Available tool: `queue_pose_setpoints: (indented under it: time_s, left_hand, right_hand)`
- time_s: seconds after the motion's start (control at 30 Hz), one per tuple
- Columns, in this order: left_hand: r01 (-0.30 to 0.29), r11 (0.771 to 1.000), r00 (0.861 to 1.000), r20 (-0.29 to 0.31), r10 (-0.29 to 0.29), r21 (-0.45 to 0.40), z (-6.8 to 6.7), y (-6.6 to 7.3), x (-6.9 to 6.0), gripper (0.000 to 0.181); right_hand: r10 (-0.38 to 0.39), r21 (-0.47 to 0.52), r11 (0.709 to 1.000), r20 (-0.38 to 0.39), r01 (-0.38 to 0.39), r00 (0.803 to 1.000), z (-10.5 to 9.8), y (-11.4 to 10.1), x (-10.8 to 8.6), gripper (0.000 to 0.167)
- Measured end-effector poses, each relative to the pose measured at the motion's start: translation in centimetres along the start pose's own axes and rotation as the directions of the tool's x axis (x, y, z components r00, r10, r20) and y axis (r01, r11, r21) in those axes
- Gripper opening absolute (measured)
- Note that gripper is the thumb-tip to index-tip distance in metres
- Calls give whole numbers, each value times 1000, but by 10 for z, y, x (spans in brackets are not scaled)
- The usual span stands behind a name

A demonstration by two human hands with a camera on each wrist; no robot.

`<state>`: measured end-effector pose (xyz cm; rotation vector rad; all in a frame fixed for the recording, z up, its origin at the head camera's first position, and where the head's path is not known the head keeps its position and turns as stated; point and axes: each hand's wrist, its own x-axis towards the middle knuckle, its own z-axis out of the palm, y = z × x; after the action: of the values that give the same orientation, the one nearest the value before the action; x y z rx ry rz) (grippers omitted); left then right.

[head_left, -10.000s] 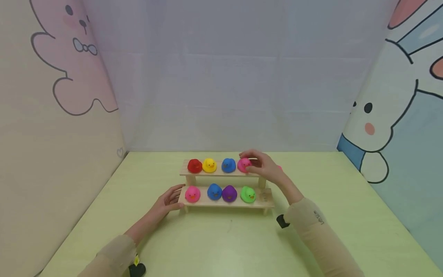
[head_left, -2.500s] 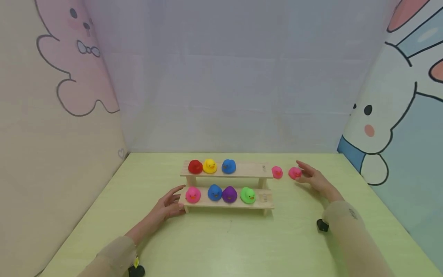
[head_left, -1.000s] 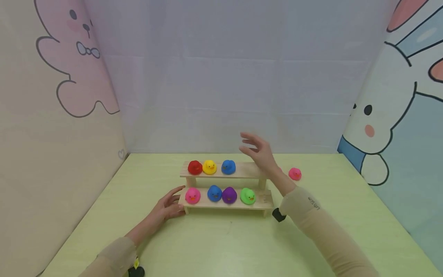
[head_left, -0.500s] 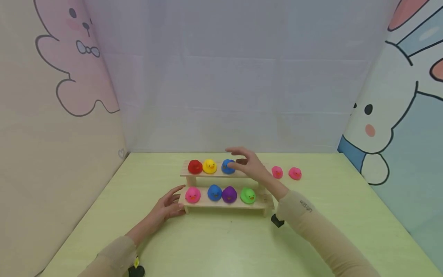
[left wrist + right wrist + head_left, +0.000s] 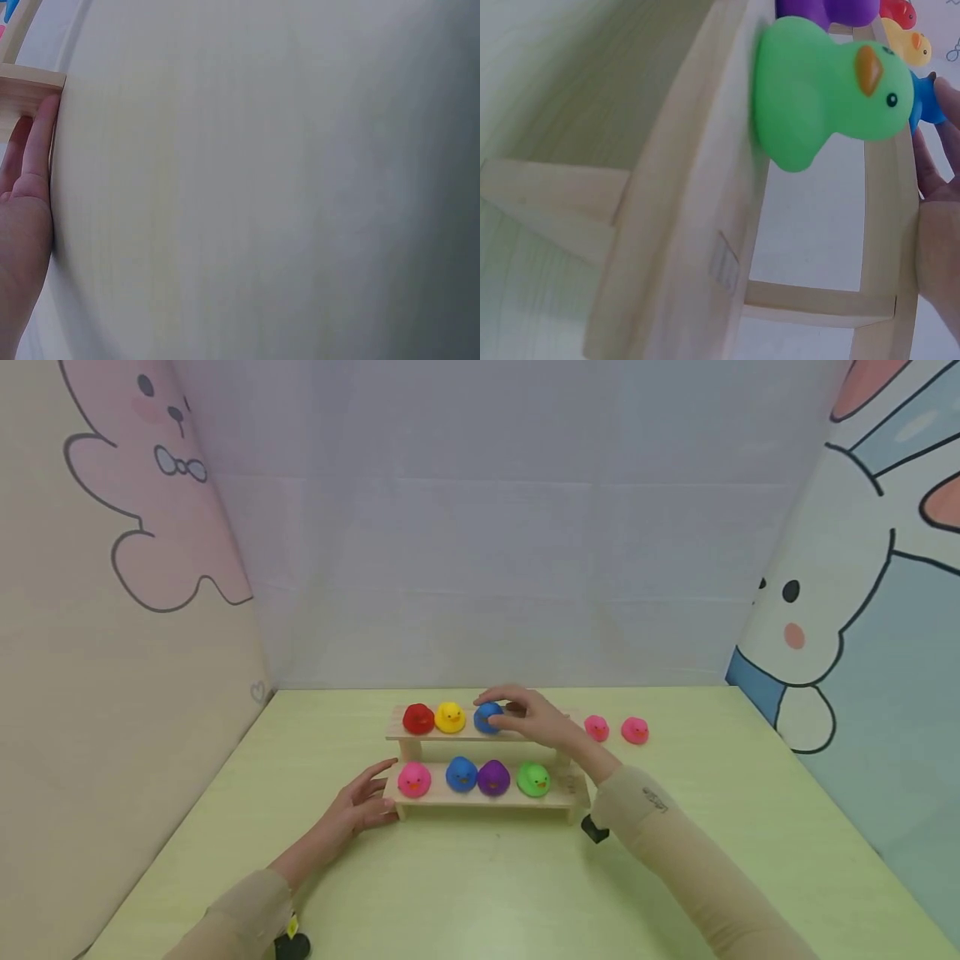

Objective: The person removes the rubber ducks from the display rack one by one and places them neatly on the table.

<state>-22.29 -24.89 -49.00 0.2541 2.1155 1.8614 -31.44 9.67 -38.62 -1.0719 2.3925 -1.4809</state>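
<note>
A two-tier wooden stand (image 5: 480, 802) carries rubber ducks on both shelves. My right hand (image 5: 536, 720) is at the upper shelf, pinching the blue rubber duck (image 5: 487, 717) between thumb and fingers. Beside it sit a yellow duck (image 5: 450, 717) and a red duck (image 5: 418, 719). My left hand (image 5: 358, 800) touches the left end of the lower shelf, its fingers fairly straight in the left wrist view. On that lower shelf stand a pink duck (image 5: 414, 780), another blue duck (image 5: 461, 774), a purple duck (image 5: 493, 778) and a green duck (image 5: 810, 94).
Two pink ducks, one nearer the stand (image 5: 597, 728) and one farther right (image 5: 635, 731), sit on the pale green table (image 5: 480, 885). A plain backdrop (image 5: 465, 527) rises behind, with cartoon-printed side panels at left and right.
A pink duck went from the upper shelf to the table at right. My right hand then came back left over the stand and closed round the upper blue duck. My left hand stayed put.
</note>
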Motion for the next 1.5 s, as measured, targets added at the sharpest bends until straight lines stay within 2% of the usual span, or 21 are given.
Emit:
queue_pose_setpoints:
  time_s: [0.17, 0.37, 0.57, 0.8, 1.03, 1.23, 1.5]
  left_hand:
    - [3, 1000, 1000, 0, -3, 0, 0, 0, 0, 64]
    - [3, 1000, 1000, 2, -3, 2, -1, 0, 1, 64]
    - [1, 1000, 1000, -1, -1, -12, -1, -1, 0, 65]
    - [-2, 1000, 1000, -5, 2, -16, 1, -2, 0, 65]
    - [-23, 1000, 1000, 6, 23, -13, 1, -1, 0, 66]
    - [-29, 999, 999, 13, 29, -19, 0, -2, 0, 65]
    - [-17, 1000, 1000, 6, 17, -25, 0, -1, 0, 64]
  right_hand:
    - [16, 14, 1000, 17, -16, 1000, -1, -1, -1, 37]
    - [72, -13, 997, -46, -73, 996, 2, -3, -1, 49]
    - [126, -28, 991, -76, -128, 989, 6, -5, -1, 38]
    - [112, -35, 993, -69, -114, 991, 5, -4, -4, 38]
    - [40, -29, 999, -43, -41, 998, 2, -4, -5, 41]
    - [7, -13, 1000, -34, -8, 999, 2, -1, -4, 38]
    - [25, -25, 999, -26, -26, 999, 2, 0, -4, 35]
